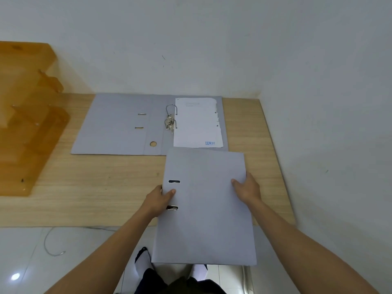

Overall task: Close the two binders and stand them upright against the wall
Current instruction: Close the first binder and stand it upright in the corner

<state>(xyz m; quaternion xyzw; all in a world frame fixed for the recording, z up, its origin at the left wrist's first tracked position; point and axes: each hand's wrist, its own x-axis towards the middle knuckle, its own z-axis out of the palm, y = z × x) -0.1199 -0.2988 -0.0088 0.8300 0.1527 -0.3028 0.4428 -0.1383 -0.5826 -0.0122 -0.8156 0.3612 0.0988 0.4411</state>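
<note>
Gripping the closed grey binder (204, 206) by spine with left hand (158, 200) and by fore edge with right hand (247, 188), ready for upending beyond the open binder (118, 126) ahead.

Office, binders (148, 124), wooden desk (95, 187)

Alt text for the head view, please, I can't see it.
Both hands, left and right, hold a closed grey binder by its sides over the wooden desk; a second binder lies open by the wall.
</note>
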